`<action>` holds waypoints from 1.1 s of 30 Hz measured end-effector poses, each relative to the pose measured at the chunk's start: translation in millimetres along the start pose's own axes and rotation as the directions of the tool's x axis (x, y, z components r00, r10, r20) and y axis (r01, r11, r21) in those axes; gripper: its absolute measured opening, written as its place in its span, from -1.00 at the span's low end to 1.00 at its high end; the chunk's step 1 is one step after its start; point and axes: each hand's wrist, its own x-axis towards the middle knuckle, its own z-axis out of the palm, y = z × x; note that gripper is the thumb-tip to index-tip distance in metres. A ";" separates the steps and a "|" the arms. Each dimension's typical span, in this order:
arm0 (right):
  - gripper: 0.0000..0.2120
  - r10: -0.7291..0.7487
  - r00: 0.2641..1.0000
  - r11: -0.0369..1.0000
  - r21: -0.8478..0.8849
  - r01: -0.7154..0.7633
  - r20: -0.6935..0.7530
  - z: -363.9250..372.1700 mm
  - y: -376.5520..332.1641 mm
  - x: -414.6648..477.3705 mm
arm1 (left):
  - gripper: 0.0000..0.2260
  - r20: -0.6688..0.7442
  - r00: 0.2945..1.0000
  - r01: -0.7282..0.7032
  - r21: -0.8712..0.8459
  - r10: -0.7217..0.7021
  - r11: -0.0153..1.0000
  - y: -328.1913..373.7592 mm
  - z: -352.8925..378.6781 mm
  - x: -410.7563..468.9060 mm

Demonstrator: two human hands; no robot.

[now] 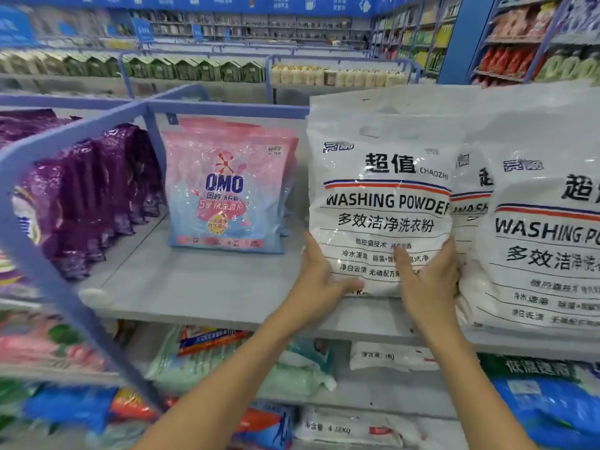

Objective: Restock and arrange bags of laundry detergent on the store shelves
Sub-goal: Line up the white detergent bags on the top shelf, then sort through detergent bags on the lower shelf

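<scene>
Your left hand (319, 280) and right hand (428, 280) each clasp a lower corner of the white washing powder bag (380, 177), thumbs on its front, likely steadying it upright on the shelf (181, 287). It stands right of the pink OMO bag (227, 196), long axis vertical, handle holes uppermost, label facing you, with matching white bags (545, 228) farther right.

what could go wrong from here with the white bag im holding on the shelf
1. The left-hand grip and right-hand grip hold the white washing powder bag only near its base, so its tall top may flop forward once released.
2. It is close to the front edge of the shelf; a slump could carry it off.
3. The right-hand grip lies against the neighbouring white bag, which pulling out may drag.
</scene>
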 end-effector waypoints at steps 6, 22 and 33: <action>-0.20 -0.057 0.998 0.985 -0.163 0.060 0.020 -9.1 4.2 -40.2 | -0.19 0.024 1.000 -0.001 0.286 -0.006 0.958 3.8 -19.1 -23.0; -0.48 -0.081 0.947 0.860 -0.459 0.224 0.310 -9.1 15.7 -213.4 | -0.41 0.130 0.991 -0.133 0.828 0.046 0.545 -55.7 -122.1 -230.1; -0.53 0.072 0.866 0.827 -0.515 0.225 0.495 40.2 39.6 -295.1 | -0.51 0.039 0.986 0.058 0.830 -0.162 0.555 -121.4 -139.0 -295.2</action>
